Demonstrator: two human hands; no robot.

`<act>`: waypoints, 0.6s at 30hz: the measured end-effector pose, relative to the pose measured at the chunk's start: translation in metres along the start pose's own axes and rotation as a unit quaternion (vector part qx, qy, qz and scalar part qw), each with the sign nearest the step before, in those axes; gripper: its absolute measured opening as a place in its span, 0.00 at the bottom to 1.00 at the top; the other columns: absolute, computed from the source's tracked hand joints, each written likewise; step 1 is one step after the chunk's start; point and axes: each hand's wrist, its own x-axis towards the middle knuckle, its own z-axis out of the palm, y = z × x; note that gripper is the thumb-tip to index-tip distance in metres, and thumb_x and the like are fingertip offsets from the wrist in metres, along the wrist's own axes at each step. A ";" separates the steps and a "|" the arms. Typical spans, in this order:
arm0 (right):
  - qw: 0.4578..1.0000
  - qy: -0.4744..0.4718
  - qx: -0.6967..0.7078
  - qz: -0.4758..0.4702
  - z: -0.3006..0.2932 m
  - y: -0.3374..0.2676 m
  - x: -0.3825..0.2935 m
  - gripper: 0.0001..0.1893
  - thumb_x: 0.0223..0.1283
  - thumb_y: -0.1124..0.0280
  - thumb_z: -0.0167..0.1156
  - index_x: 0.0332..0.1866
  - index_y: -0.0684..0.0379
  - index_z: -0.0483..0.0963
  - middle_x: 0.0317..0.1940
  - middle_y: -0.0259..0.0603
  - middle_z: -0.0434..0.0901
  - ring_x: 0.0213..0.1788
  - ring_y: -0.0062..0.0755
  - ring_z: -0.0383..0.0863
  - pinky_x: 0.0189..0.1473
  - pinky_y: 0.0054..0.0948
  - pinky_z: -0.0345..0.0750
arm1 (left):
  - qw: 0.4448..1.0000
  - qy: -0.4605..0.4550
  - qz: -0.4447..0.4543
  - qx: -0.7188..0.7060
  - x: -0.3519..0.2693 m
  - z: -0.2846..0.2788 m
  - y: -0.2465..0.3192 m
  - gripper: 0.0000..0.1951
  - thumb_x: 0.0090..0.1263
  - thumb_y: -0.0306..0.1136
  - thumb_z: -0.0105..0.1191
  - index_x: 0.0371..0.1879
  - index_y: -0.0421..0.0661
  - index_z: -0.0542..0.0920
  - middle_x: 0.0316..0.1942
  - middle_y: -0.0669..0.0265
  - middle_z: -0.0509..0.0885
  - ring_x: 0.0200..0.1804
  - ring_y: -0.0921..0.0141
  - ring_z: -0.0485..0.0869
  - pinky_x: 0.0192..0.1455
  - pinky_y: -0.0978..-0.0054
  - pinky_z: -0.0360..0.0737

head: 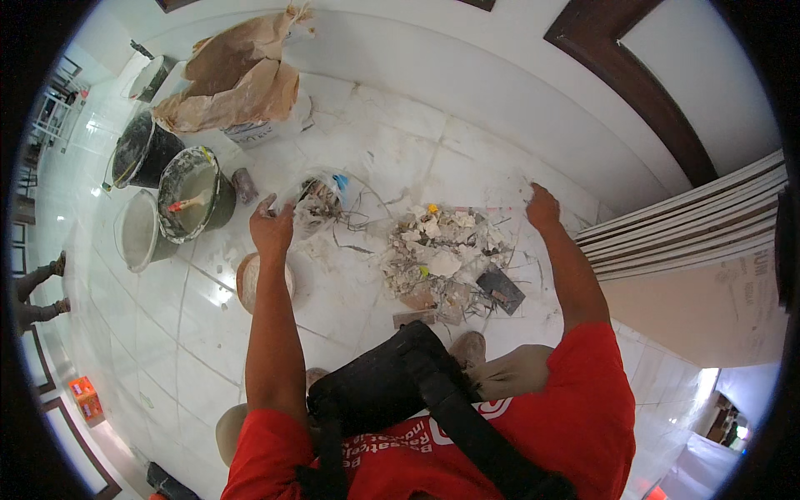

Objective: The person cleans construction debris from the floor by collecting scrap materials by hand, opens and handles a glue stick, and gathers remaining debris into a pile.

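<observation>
My left hand [273, 225] is beside a clear plastic bag [317, 203] part filled with dark debris and a blue scrap. Its thumb and fingers are apart, with nothing visible between them; whether it touches the bag's edge is unclear. Below that wrist, partly covered by my forearm, sits a round tub [247, 284] with a pale top. My right hand [542, 209] reaches past the right side of a rubble heap [444, 250] on the tiles. Its fingers are bent and partly hidden, so a grip cannot be made out. A dark flat piece [501, 291] lies at the heap's near edge.
Several buckets stand at left, one holding murky liquid and a paintbrush [190, 203]. A torn brown paper sack [240, 81] lies over a white container [250, 132]. Stacked boards [687, 225] rise at right. Another person's legs [40, 290] show far left.
</observation>
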 end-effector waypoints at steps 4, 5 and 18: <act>0.994 -0.095 0.021 0.049 0.007 -0.021 -0.010 0.23 0.53 0.75 0.49 0.58 0.58 0.70 0.42 0.52 0.81 0.45 0.52 0.80 0.47 0.45 0.76 | 0.993 0.010 0.049 0.106 0.010 -0.009 -0.027 0.23 0.58 0.35 0.62 0.51 0.35 0.77 0.21 0.61 0.81 0.23 0.73 0.80 0.28 0.76 0.75; 0.989 -0.148 0.011 0.023 0.009 -0.044 -0.019 0.24 0.52 0.75 0.50 0.59 0.56 0.70 0.41 0.52 0.81 0.44 0.51 0.81 0.46 0.46 0.76 | 0.994 0.013 0.043 0.099 0.014 -0.014 -0.035 0.23 0.58 0.35 0.62 0.51 0.36 0.78 0.21 0.61 0.81 0.23 0.73 0.80 0.28 0.76 0.75; 0.987 -0.075 0.037 -0.135 -0.010 -0.116 0.003 0.20 0.59 0.75 0.46 0.57 0.58 0.71 0.41 0.52 0.80 0.41 0.51 0.80 0.47 0.46 0.74 | 0.965 0.052 0.023 0.257 -0.019 -0.013 0.031 0.33 0.53 0.48 0.63 0.56 0.41 0.75 0.42 0.47 0.81 0.47 0.52 0.80 0.51 0.61 0.75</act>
